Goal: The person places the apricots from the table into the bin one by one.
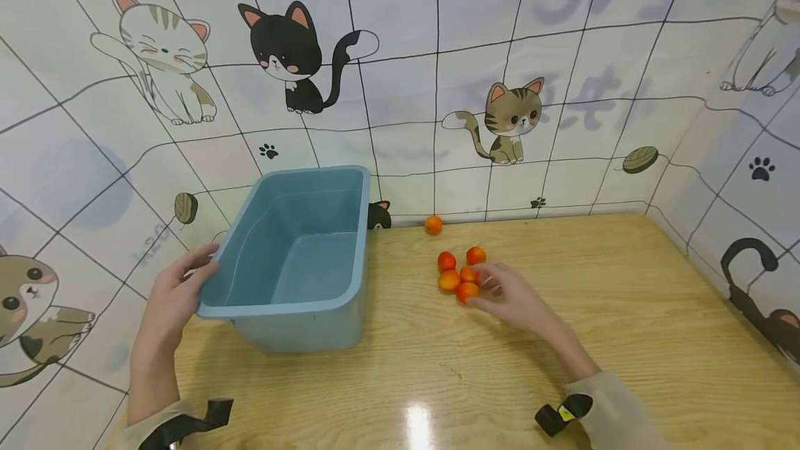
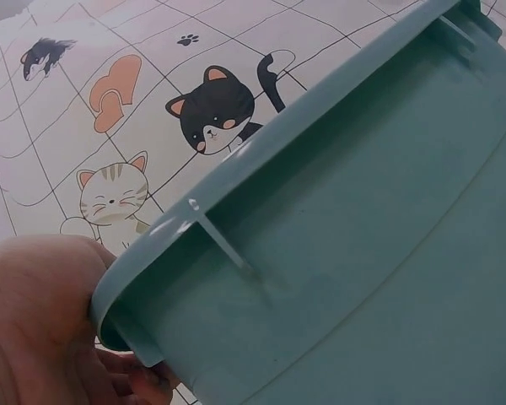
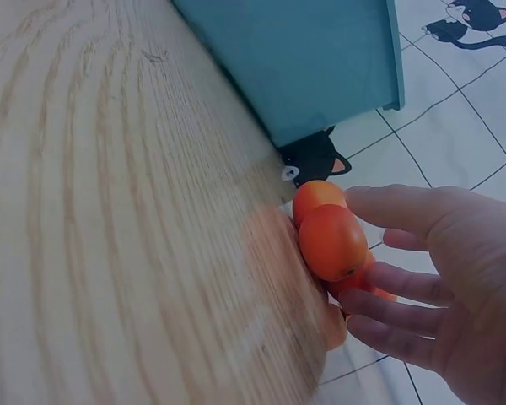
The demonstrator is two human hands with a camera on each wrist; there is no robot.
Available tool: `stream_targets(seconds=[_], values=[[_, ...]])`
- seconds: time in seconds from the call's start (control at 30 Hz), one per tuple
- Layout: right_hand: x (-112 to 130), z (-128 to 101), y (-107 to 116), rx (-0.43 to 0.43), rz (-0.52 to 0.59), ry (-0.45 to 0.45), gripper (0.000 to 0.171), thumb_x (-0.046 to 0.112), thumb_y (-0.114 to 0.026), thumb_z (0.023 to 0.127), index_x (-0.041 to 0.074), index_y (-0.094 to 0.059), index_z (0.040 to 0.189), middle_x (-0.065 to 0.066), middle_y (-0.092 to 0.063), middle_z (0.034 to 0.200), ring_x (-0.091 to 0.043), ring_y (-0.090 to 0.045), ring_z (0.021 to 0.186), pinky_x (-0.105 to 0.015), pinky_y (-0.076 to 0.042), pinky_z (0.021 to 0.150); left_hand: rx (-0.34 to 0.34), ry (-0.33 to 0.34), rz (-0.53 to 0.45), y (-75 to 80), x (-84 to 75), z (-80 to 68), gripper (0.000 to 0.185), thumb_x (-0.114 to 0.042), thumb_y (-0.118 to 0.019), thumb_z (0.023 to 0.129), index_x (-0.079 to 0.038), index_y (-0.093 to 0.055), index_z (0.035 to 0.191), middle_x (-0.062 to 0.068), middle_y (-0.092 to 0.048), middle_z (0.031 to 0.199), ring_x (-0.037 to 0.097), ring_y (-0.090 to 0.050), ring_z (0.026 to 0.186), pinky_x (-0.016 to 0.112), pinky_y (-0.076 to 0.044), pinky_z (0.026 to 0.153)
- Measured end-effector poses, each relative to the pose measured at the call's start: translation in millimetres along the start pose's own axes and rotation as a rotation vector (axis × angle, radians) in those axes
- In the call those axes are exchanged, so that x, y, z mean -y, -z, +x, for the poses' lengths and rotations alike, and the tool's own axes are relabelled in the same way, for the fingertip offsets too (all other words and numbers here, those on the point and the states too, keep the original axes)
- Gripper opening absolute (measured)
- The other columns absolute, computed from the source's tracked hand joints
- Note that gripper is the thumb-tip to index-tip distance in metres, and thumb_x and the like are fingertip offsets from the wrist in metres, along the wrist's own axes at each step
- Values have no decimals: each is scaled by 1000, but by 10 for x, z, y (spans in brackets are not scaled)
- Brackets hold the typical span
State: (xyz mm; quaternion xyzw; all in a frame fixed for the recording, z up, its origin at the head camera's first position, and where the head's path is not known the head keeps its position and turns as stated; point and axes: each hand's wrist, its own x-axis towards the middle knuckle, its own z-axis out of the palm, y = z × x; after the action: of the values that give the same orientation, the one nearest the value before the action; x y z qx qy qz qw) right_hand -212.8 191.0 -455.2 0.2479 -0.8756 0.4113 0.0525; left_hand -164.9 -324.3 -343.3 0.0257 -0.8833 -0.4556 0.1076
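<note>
A blue plastic tub [image 1: 281,328] stands at the left on the wooden table. My left hand [image 1: 171,294] grips its left rim; in the left wrist view, fingers [image 2: 143,380] curl below the rim. Right of the tub lies a cluster of small, smooth orange-red fruits [image 1: 448,281], whose exact kind I cannot tell. Beside it is my right hand [image 1: 512,297], thumb and fingers spread around the near-right fruits. In the right wrist view, the hand [image 3: 464,287] is loosely curved next to a shiny fruit [image 3: 332,243]; no firm hold shows. Some fruits are partly hidden.
One more orange fruit [image 1: 433,225] lies apart, by the back wall. The wall [image 1: 406,123], covered with cat drawings and grid lines, borders the table [image 1: 594,283] at the back and right. Black straps [image 1: 565,414] circle both wrists.
</note>
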Motion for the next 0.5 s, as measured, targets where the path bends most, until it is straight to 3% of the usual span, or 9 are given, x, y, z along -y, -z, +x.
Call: stream_targets(seconds=[0.5], values=[[-24,38,-103,15,-83,29,31,10,-84,84,3,-70,110,-7,-64,106,-24,-63,94,-40,-55,81,5,14,-37,7,-2,16,52,-29,-44,109,0,-41,152,18,-46,138,-2,-56,93,17,-52,72]])
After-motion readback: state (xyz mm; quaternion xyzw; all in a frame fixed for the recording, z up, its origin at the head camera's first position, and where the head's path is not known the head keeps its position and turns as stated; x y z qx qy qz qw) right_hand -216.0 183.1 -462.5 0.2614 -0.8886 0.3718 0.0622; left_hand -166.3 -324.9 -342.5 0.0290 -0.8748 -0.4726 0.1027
